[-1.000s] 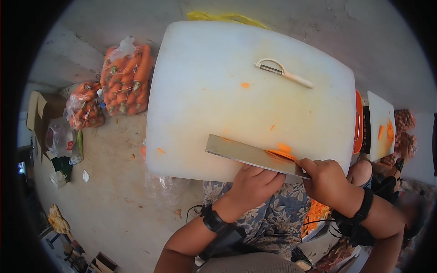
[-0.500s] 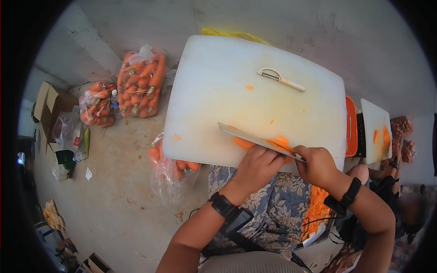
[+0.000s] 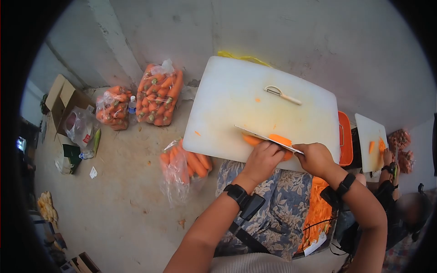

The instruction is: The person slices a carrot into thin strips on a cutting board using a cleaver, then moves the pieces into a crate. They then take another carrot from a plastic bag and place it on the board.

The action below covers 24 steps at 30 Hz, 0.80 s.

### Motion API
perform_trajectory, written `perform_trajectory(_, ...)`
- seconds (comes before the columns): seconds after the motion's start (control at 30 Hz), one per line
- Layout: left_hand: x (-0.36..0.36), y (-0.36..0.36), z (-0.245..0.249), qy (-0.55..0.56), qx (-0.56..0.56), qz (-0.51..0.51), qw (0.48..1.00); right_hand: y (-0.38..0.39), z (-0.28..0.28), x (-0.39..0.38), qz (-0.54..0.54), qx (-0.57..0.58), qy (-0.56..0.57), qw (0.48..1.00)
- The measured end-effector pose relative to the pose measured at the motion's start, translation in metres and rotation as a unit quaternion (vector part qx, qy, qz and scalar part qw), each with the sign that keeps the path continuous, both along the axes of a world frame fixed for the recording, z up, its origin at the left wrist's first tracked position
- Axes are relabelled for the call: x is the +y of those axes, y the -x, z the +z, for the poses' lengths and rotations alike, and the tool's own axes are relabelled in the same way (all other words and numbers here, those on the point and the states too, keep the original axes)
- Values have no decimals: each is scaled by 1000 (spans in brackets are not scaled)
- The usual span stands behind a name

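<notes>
My right hand (image 3: 317,159) is closed on the handle of a kitchen knife (image 3: 260,134), its blade slanting up to the left over the white cutting board (image 3: 227,100). Bent fingers of my left hand (image 3: 265,160) press on a carrot (image 3: 251,140), close against the blade. Orange carrot slices (image 3: 280,139) lie on the far side of the knife. The fingers and blade hide part of the carrot. Farther back on the board rests a vegetable peeler (image 3: 284,96), with small carrot scraps about.
Bags of carrots (image 3: 159,95) stand on the floor at left, another open bag (image 3: 175,168) beside the board. Shredded carrot (image 3: 318,214) fills a container by my right leg. An orange tub (image 3: 345,139) stands right; beyond it, a co-worker's hand (image 3: 388,157) is at a second board (image 3: 364,132).
The view has shifted, so the board and bags sit lower. Both hands stay on the knife and carrot, with the blade now seen more edge-on. The co-worker's hand has come to the second board.
</notes>
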State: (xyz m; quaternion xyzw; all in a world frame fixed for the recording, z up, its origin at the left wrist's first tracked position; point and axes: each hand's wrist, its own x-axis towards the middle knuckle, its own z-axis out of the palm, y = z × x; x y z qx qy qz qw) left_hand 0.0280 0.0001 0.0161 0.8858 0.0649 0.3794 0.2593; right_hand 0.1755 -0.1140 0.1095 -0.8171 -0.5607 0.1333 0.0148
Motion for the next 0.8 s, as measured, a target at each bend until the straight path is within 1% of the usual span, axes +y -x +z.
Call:
perform_trajectory(0.13,0,1,-4,-9,6,6,1000,-3,4,-17,5,-2,-18,1000)
perform_trajectory(0.2,1,0,-5,-14,-2,0,1000,-3,10,-25,-33,10,-22,999)
perform_trajectory(0.23,1,-1,-6,-15,-2,-1,1000,-4,14,-29,-34,10,-23,999)
perform_trajectory(0.3,0,-2,-8,5,-10,-9,1000,-6,19,-38,-68,-10,-43,997)
perform_trajectory(0.33,0,-2,-8,4,-11,-9,1000,-8,21,-43,-68,-11,-44,997)
perform_trajectory(0.4,2,-2,-7,9,-30,-22,999,-16,22,-56,-104,-35,-79,991)
perform_trajectory(0.43,2,-2,-7,8,-29,-20,999,-21,23,-62,-106,-46,-94,989)
perform_trajectory(0.47,2,-2,-8,3,-15,-17,1000,-27,23,-68,-103,-44,-96,989)
perform_trajectory(0.53,2,0,-8,-3,2,-12,1000,-38,22,-77,-143,-49,-85,985)
perform_trajectory(0.57,3,0,-8,-2,2,-14,1000,-41,24,-79,-162,-44,-58,984)
perform_trajectory(0.6,3,-1,-8,-1,1,-16,1000,-45,20,-81,-161,-42,-59,984)
perform_trajectory(0.67,2,-1,-8,-6,0,-13,1000,-54,8,-88,-179,-15,-15,984)
perform_trajectory(0.7,2,-2,-7,-10,-3,-9,1000,-58,-10,-94,-175,1,-53,983)
perform_trajectory(0.73,1,-2,-7,-12,-2,-12,1000,-60,-21,-101,-178,2,-54,983)
perform_trajectory(0.8,0,-2,-7,-27,0,1,1000,-61,-29,-106,-184,19,-83,979)
